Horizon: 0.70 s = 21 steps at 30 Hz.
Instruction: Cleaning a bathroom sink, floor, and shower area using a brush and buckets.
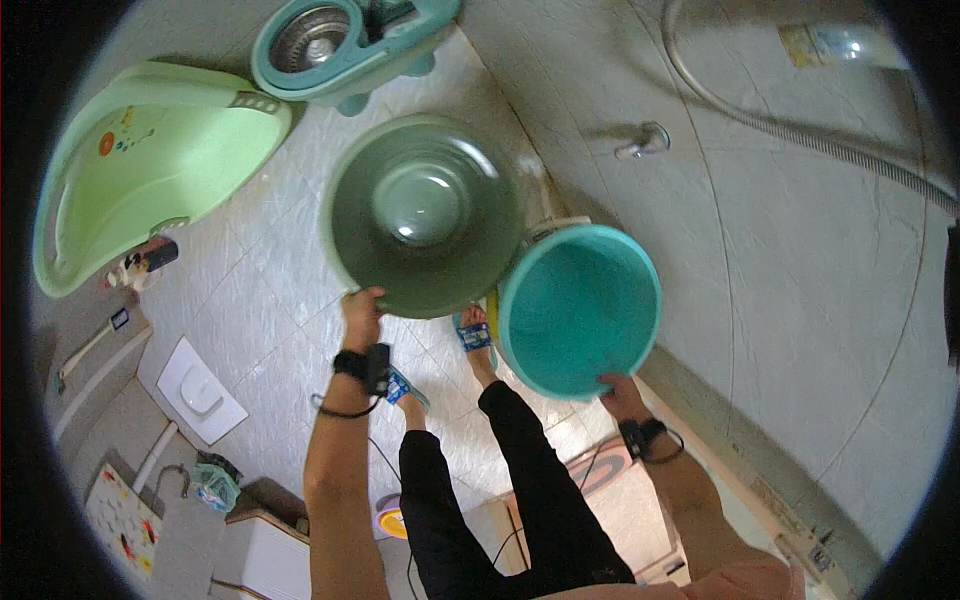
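Observation:
My left hand (363, 316) grips the near rim of a large round grey-green plastic basin (352, 255), thumb over the edge. The basin's inside faces up at me, and no objects show in it. A turquoise plastic tub or bucket (581, 311) sits to its right, its rim close to the basin's right side. My right hand (622, 397) has hold of that tub's near right rim. A strip of something yellow shows at the tub's left edge, mostly hidden. Both wrists wear black straps.
A light green baby bathtub (172, 165) leans at the left wall beside a teal mop bucket with a metal spin basket (311, 41). A squat toilet pan (201, 397) lies in the tiled floor (262, 289). A shower hose (795, 135) and wall tap (645, 141) are at right.

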Motion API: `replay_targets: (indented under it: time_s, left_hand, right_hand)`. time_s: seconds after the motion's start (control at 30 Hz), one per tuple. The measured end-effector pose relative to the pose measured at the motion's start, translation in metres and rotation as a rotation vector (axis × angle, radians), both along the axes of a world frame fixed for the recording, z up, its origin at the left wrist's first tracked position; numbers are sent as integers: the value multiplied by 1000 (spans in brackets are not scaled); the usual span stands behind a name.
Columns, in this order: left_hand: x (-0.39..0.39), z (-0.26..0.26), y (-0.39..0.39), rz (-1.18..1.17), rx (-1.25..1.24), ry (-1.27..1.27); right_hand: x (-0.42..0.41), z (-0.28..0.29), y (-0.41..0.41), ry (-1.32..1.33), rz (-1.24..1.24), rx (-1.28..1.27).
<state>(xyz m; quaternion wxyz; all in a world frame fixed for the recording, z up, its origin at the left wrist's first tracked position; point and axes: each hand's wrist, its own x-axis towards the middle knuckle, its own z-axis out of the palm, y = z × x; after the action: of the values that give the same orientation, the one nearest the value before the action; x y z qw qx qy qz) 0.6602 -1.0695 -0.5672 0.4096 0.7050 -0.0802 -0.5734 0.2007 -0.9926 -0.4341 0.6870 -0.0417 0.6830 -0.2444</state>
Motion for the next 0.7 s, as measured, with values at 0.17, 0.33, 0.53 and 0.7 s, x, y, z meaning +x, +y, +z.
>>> replay_targets:
  time_s: [0.17, 0.33, 0.53, 0.7]
  left_hand:
    - [-89, -10, -53, 178, 111, 307]
    - [-139, -14, -80, 152, 73, 407]
    - [-149, -32, -71, 88, 166, 367]
    - [-149, -12, -76, -244, 123, 683]
  right_hand:
    - [-13, 35, 32, -111, -380, -15]
    - [-37, 49, 70, 12, -390, 90]
    - [-12, 99, 63, -42, -542, 111]
    - [-6, 119, 48, 25, -420, 29]
